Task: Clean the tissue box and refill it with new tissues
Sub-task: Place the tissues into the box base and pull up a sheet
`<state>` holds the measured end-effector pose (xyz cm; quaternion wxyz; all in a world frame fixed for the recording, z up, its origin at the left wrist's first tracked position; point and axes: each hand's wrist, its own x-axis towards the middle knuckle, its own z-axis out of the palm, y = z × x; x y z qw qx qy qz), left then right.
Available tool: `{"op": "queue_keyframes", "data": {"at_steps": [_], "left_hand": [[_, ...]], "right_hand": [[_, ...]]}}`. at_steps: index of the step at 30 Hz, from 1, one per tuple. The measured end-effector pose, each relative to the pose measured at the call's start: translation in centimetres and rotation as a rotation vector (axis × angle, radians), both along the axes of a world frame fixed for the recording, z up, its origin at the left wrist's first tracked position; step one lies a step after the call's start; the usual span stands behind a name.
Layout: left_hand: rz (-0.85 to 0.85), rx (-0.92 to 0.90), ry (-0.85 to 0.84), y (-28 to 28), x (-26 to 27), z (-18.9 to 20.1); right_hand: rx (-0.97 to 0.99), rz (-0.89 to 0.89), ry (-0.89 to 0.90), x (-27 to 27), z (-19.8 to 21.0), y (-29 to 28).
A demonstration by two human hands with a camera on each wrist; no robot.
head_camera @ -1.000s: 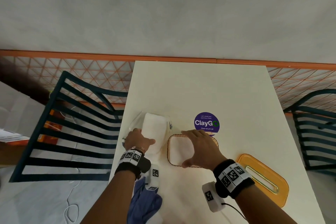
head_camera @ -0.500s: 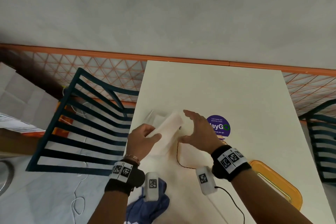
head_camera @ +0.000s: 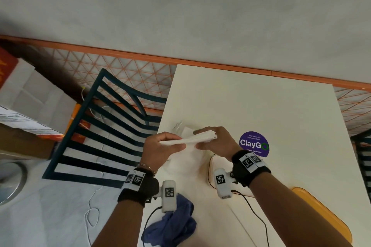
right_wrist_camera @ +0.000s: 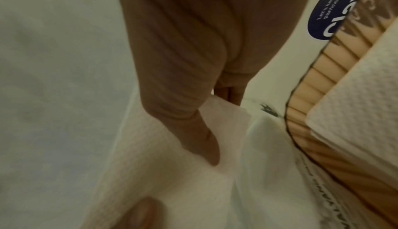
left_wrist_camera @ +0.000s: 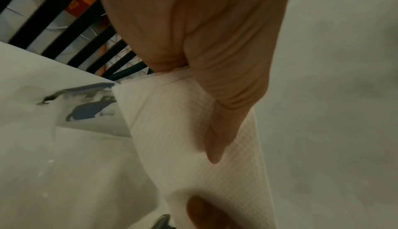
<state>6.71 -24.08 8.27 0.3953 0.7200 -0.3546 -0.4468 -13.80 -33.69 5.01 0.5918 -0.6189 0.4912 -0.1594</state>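
Observation:
A stack of white tissues (head_camera: 192, 140) hangs above the table, held at both ends. My left hand (head_camera: 162, 146) pinches its near-left end and my right hand (head_camera: 215, 142) grips the far-right end. In the left wrist view my thumb lies across the tissues (left_wrist_camera: 193, 139); in the right wrist view my fingers wrap the tissues (right_wrist_camera: 172, 164). The orange tissue box base (right_wrist_camera: 336, 106), with tissues inside, sits just under my right wrist and shows as a dark rim (head_camera: 209, 168) in the head view. Its orange lid (head_camera: 325, 212) lies at the table's near right.
A clear plastic tissue wrapper (head_camera: 180, 126) lies on the table under my hands. A blue cloth (head_camera: 174, 224) sits at the near edge. A purple round sticker (head_camera: 254, 143) is stuck on the table. A dark slatted chair (head_camera: 100, 126) stands left, boxes (head_camera: 30, 102) beyond.
My left hand lifted the tissue stack off the wrapper. My right hand left the box base and took the stack's other end. The view has shifted left.

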Motion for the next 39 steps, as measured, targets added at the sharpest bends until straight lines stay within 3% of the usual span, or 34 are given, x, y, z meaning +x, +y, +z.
{"op": "queue_keyframes", "data": {"at_steps": [5, 10, 17, 23, 28, 32, 36, 39], "left_hand": [[-0.021, 0.05, 0.013, -1.1, -0.9, -3.9], [0.092, 0.087, 0.06, 0.2, -0.5, -6.3], [0.205, 0.087, 0.102, -0.6, -2.4, -6.3], [0.158, 0.044, 0.055, -1.0, -1.4, -6.1], [0.075, 0.072, -0.007, -0.1, -0.6, -7.6], [0.119, 0.04, 0.031, -0.3, -0.8, -7.4], [0.135, -0.007, 0.158, -0.7, -0.9, -4.0], [0.055, -0.032, 0.291, -0.6, -2.3, -1.6]], "right_hand": [[0.054, -0.014, 0.073, 0.1, -2.8, -0.1], [0.077, -0.014, 0.12, 0.0, -3.4, -0.5], [0.068, 0.009, 0.085, 1.1, -3.5, -0.4], [-0.038, 0.006, 0.093, 0.8, -2.5, -0.7], [-0.104, 0.104, 0.33, 0.3, -3.2, -0.9], [-0.185, 0.113, 0.377, -0.4, -1.9, -1.3], [-0.101, 0.032, 0.193, -2.6, 1.4, -1.3], [-0.02, -0.023, 0.075, -5.7, 4.4, -0.2]]}}
